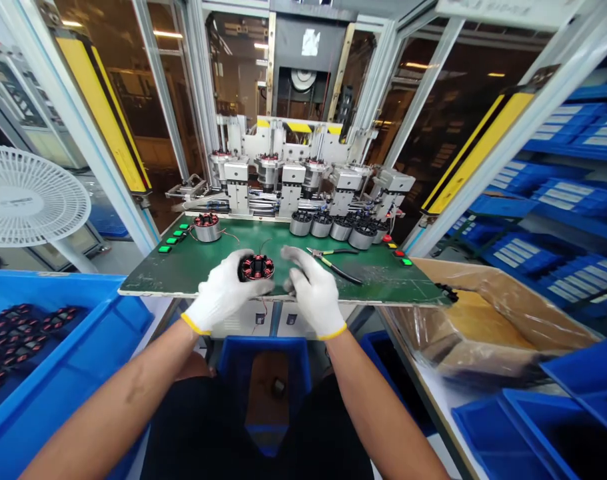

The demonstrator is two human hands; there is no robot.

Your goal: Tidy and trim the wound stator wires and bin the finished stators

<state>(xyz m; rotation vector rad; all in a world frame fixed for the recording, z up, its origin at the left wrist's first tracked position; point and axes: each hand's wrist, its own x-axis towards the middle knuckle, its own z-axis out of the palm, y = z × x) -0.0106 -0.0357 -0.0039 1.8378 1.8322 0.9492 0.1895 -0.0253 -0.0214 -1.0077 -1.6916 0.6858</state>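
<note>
Copper-wound core (258, 267) is in the left hand at the near edge of the counter, left of centre. Largest is the machine (293, 175) along the far side; then the green counter (150, 275), with metal-cased units (362, 235) grouped far right and a single wound unit (207, 229) far left. The left hand (223, 283) is closed around the core's side; the right hand (314, 292), near and just right, is half open, fingers curled, visibly holding nothing. Pliers (345, 273) lie right of it. The step seems to be handling the core by hand; the next move likely calls for keeping its thin wire (264, 307) free.
</note>
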